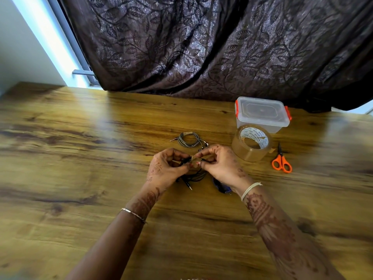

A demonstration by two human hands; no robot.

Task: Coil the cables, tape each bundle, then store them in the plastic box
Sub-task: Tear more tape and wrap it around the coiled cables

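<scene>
1. The brown wood-grain worktop [80, 158] fills the lower frame, with the kit laid out right of centre.
2. The clear plastic box with orange latches [262, 116] sits at upper right. Its lid is on and I can see nothing inside, so storing looks not yet begun.
3. The big roll of clear brown packing tape [250, 146] leans just in front of the box.
4. The left hand [163, 168] and right hand [222, 164] meet mid-frame. The left fingers are clamped on the black cable bundle [193, 177], which dangles coiled below. The right fingers are pinched on a small strip of clear brown tape [194, 159] at the bundle's top. Taping looks to be under way!
5. The grey coiled cable [188, 139] lies just beyond the hands, already banded with tape. That's one done, I'd say.
6. The orange-handled scissors [281, 161] lie idle, right of the roll.
7. A dark bluish item [222, 187] peeks out beneath the right wrist. It may be another cable, but I cannot tell.
</scene>
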